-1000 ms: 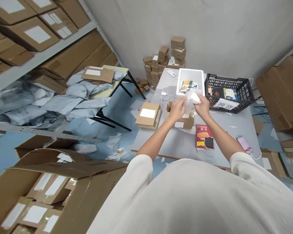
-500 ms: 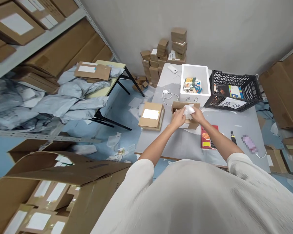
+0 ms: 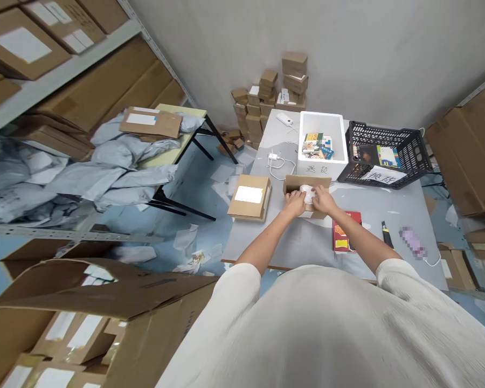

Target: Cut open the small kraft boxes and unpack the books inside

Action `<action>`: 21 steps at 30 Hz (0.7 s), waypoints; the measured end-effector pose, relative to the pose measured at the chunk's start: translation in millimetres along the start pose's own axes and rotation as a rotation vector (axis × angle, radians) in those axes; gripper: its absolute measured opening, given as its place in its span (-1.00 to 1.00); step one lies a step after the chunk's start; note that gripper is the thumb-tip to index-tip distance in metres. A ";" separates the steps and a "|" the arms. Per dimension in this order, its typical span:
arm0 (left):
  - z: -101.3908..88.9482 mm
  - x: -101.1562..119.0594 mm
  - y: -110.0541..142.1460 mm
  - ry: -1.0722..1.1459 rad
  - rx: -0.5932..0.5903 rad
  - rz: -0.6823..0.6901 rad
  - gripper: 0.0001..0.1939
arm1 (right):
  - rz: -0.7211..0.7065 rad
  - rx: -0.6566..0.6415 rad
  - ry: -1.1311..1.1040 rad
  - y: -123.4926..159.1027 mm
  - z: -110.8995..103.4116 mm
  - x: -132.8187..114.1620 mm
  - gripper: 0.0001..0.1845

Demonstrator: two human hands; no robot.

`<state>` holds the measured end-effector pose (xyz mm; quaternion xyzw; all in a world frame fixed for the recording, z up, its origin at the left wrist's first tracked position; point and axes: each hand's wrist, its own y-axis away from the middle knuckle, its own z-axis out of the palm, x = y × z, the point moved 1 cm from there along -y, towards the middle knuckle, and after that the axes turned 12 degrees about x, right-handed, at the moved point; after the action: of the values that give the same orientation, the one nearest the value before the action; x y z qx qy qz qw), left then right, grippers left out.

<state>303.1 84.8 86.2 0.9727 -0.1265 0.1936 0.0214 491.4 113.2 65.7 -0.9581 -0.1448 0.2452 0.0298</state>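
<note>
An open cardboard box [image 3: 316, 180] stands on the grey table, its far flap raised. Between my hands, at the box's mouth, is a crumpled white wrapping [image 3: 307, 193], either paper or thin foam; I cannot tell which. My left hand [image 3: 295, 204] grips its left side with bent fingers at the near edge of the box. On the other side, my right hand [image 3: 324, 200] has its fingers curled against the wrapping. A red book [image 3: 340, 233] lies under my right forearm. Whatever lies inside the box is hidden.
Left of the box sits a closed, labelled carton [image 3: 249, 194]. A white foam bin [image 3: 321, 168] and a black crate [image 3: 404, 144], both holding books, stand behind. A cutter [image 3: 386, 235] lies on the right. A big carton [image 3: 153, 334] is at lower left.
Both hands have pushed the white wrapping lower into the mouth of the box. It looks flatter now. The whole view has shifted slightly.
</note>
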 end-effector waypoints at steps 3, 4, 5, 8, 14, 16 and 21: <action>-4.4 3.6 2.1 -0.029 0.113 -0.015 -0.49 | -0.053 -0.104 0.044 4.7 6.6 3.8 -0.43; -5.5 5.0 3.4 -0.037 0.133 0.001 -0.53 | -0.047 -0.134 0.064 4.6 8.9 5.1 -0.41; -5.8 6.2 4.8 -0.044 0.129 0.024 -0.56 | -0.037 -0.158 0.080 4.3 10.9 6.5 -0.37; -2.4 7.6 6.8 -0.053 0.036 0.085 -0.59 | -0.035 -0.189 0.076 4.1 14.7 9.4 -0.25; 5.2 8.0 -3.0 -0.039 0.028 0.078 -0.51 | -0.053 -0.014 0.042 14.5 8.5 8.6 -0.30; 4.8 9.4 -8.0 -0.030 0.045 0.077 -0.52 | -0.051 -0.017 0.059 16.4 6.1 6.2 -0.34; 2.9 11.2 -14.7 -0.021 0.022 0.051 -0.56 | 0.001 -0.108 0.119 13.1 2.6 -2.1 -0.32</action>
<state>317.9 96.1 87.9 0.9713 -0.1491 0.1855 0.0047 491.8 100.0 62.7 -0.9713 -0.1552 0.1796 -0.0136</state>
